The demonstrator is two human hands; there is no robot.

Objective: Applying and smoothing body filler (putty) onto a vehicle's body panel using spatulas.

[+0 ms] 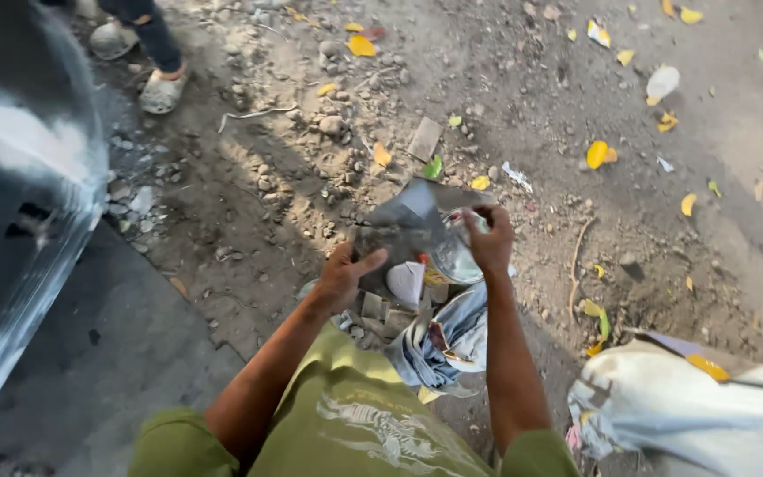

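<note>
Grey crumpled sheet [404,225] is pinched at its edges by left hand [343,276] and right hand [490,238] above stony ground [249,203].

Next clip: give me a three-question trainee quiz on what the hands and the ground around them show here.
1. True or false: both hands hold the grey sheet.
2. Which lies at the lower right? A) white sack B) blue bucket C) wooden crate
3. Fill in: scattered over the dirt ground are yellow ____.

Key:
1. True: the left hand grips its lower left edge, and the right hand its right side.
2. A.
3. Leaves.
</note>
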